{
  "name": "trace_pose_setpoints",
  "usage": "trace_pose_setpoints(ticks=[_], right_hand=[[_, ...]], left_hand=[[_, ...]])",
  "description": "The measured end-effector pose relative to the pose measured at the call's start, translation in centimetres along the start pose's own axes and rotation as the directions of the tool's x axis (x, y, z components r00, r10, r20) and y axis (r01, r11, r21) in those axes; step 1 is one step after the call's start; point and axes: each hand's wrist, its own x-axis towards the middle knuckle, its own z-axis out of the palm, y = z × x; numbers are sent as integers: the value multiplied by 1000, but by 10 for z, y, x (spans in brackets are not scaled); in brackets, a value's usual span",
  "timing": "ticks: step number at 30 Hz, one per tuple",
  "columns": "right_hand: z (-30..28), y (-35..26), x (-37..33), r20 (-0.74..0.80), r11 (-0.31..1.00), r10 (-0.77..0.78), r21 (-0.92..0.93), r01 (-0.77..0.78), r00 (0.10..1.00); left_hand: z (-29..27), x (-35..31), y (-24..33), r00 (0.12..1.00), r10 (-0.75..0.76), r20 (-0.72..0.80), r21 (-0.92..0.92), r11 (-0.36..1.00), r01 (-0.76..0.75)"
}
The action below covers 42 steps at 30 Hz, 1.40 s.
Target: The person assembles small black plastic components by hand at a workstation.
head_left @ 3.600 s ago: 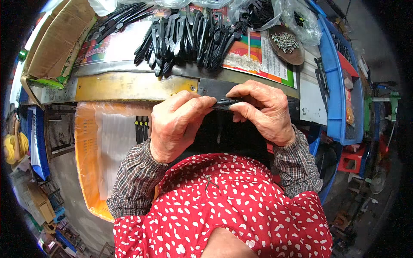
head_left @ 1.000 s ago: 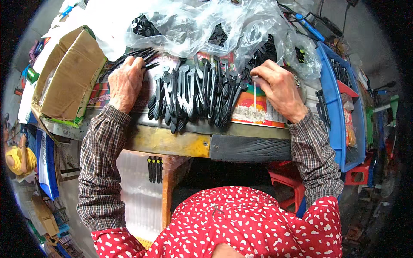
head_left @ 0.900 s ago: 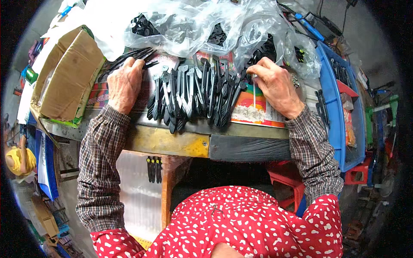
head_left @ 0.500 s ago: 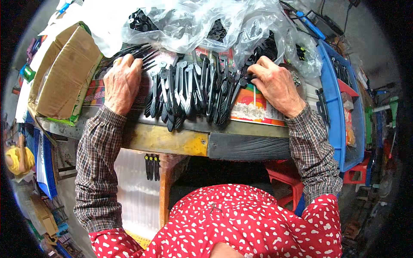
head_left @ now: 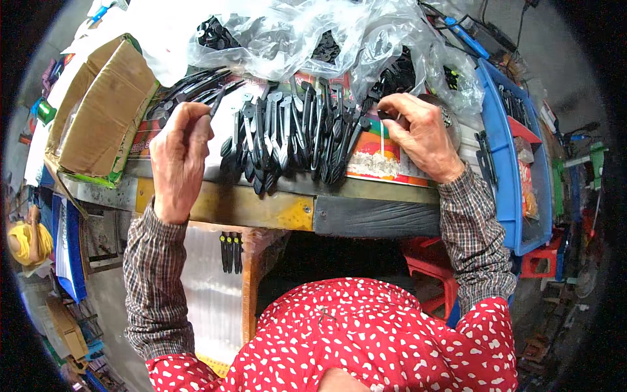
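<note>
My left hand (head_left: 179, 160) is raised at the near left of the bench, thumb and fingers closed on a slim black part (head_left: 217, 102) whose tip sticks out past the fingertips. My right hand (head_left: 423, 134) pinches a small dark piece (head_left: 385, 115) between thumb and index finger; most of it is hidden. Between the hands lies a row of long black parts with rounded ends (head_left: 287, 130), side by side and overlapping. More slim black parts (head_left: 189, 88) are heaped beyond my left hand. White powder or grains (head_left: 375, 164) lie on a colourful sheet near my right hand.
A cardboard box (head_left: 108, 108) stands at the left. Clear plastic bags (head_left: 281, 46) with small black pieces cover the far side. A blue crate (head_left: 503, 163) holds parts at the right. Red stools (head_left: 431, 268) stand under the bench edge (head_left: 379, 219).
My left hand has drawn back from the far heap toward me, a slim black part now showing in it. My right hand stays nearly in place, fingers lifted slightly with a small dark piece.
</note>
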Motion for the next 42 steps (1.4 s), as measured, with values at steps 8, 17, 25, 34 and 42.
trace_pose_setpoints(ticks=[8, 17, 25, 34, 42], right_hand=[[-9, -33, -30, 108, 720, 274, 635, -279, 956], [-16, -56, -56, 222, 547, 354, 739, -394, 908], [-13, -73, -72, 103, 819, 180, 535, -207, 978], [-10, -87, -75, -134, 948, -54, 303, 93, 989], [-4, -93, -80, -151, 940, -71, 321, 116, 986]], left_hand=[[13, -50, 35, 952, -205, 228, -541, 786, 299], [29, -79, 60, 929, -236, 285, -675, 639, 369], [45, -94, 61, 989, -22, 144, -404, 911, 79], [60, -104, 68, 985, 128, 117, -267, 959, -93], [65, -109, 72, 955, 286, 78, -188, 945, -268]])
